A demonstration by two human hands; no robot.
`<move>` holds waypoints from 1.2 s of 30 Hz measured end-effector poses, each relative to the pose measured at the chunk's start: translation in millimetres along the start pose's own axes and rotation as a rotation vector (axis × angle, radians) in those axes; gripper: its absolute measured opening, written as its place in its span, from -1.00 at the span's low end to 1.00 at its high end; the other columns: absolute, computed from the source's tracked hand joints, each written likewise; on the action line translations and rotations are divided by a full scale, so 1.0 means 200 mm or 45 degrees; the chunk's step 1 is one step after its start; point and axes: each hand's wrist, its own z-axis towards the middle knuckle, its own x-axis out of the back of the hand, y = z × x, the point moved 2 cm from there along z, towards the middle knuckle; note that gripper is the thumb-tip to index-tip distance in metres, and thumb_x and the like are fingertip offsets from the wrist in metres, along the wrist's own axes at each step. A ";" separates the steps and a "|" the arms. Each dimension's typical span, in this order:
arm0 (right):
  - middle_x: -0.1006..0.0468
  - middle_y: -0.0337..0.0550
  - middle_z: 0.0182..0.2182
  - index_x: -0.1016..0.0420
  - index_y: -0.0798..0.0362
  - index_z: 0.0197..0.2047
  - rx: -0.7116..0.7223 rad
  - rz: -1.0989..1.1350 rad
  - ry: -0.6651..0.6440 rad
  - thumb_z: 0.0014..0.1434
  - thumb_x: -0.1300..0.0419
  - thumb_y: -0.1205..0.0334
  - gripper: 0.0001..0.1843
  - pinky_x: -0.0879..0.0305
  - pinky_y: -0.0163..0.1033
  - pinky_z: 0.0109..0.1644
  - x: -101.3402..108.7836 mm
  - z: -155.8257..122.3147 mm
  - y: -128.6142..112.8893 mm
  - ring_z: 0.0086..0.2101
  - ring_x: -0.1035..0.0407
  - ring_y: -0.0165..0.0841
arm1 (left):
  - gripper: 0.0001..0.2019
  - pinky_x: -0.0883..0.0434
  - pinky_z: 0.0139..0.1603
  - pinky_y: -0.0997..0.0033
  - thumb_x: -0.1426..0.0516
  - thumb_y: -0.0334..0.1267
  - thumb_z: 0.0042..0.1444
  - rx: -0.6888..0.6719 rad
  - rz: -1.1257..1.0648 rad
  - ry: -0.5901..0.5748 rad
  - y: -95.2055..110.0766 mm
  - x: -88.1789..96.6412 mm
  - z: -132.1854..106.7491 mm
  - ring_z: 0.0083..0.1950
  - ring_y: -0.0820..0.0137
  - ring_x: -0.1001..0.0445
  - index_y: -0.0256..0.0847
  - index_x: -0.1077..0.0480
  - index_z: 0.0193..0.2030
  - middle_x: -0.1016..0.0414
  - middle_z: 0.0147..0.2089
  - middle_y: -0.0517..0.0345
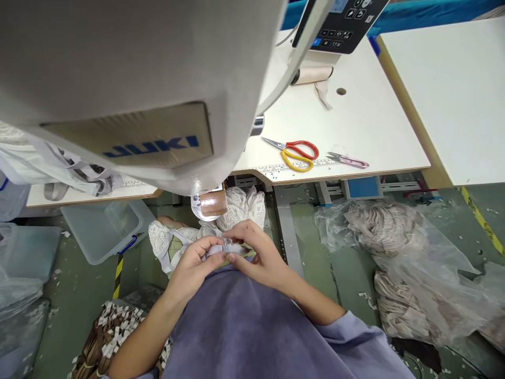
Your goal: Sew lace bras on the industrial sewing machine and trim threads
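My left hand [199, 261] and my right hand [256, 252] meet just above my lap, below the sewing machine head [158, 131]. Between them they pinch a pale grey strap [215, 251], thumbs and fingertips pressed on it. The strap seems to belong to a white lace bra [241, 206], which hangs in front of my hands under the machine. More white lace [158, 239] and a pale strap spread to the left. The fingers partly cover the pinched piece, so its details are hidden.
Red-and-yellow scissors [298, 154] and pink thread snips [349, 159] lie on the white table [366, 121]. A fabric roll [313, 75] sits behind. Clear bins [106, 226] stand left, bagged fabric bundles [389, 231] right. Brown strap bundles [118, 331] lie lower left.
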 end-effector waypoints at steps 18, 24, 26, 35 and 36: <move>-0.53 0.13 -0.02 -0.54 0.09 0.03 -0.213 -1.132 0.620 0.38 -0.01 0.20 -0.67 -0.29 -0.01 0.11 0.86 0.33 0.45 0.01 -0.38 -0.11 | -0.66 -0.36 -0.06 0.50 -0.35 -0.03 0.10 0.037 -0.149 0.126 -0.02 0.03 0.00 -0.18 0.47 -0.46 -0.15 -0.48 -0.07 -0.49 -0.25 0.24; -0.45 0.24 0.08 -0.53 0.16 0.08 -0.313 -1.370 0.202 0.33 -0.02 0.17 -0.59 -0.31 0.06 0.09 1.00 0.49 0.59 0.06 -0.35 0.02 | -0.71 -0.42 0.00 0.40 -0.26 -0.06 0.22 0.016 -0.125 0.076 0.00 0.01 -0.01 -0.15 0.42 -0.53 -0.15 -0.44 -0.03 -0.55 -0.26 0.20; -0.48 0.21 0.04 -0.53 0.13 0.09 -0.278 -1.439 0.185 0.31 -0.07 0.07 -0.58 -0.31 0.05 0.06 0.98 0.52 0.58 0.02 -0.36 0.03 | -0.71 -0.43 -0.01 0.40 -0.27 -0.07 0.22 0.016 -0.135 0.076 -0.01 0.01 -0.02 -0.17 0.41 -0.54 -0.16 -0.43 -0.02 -0.56 -0.27 0.19; -0.52 0.22 -0.16 -0.37 0.21 0.14 -0.532 -1.654 0.005 0.35 -0.02 0.09 -0.56 -0.18 -0.17 -0.33 0.91 0.50 0.44 -0.30 -0.42 -0.07 | -0.69 -0.44 0.00 0.41 -0.27 -0.05 0.20 -0.052 -0.035 0.168 -0.01 0.03 -0.05 -0.16 0.40 -0.57 -0.16 -0.46 -0.01 -0.57 -0.32 0.21; -0.53 0.23 -0.15 -0.37 0.19 0.11 -0.546 -1.583 0.043 0.35 -0.03 0.07 -0.58 -0.19 -0.16 -0.34 0.90 0.45 0.41 -0.29 -0.43 -0.07 | -0.68 -0.45 -0.01 0.40 -0.27 -0.04 0.20 -0.063 -0.022 0.182 0.00 0.03 -0.05 -0.17 0.39 -0.57 -0.17 -0.47 -0.02 -0.57 -0.34 0.21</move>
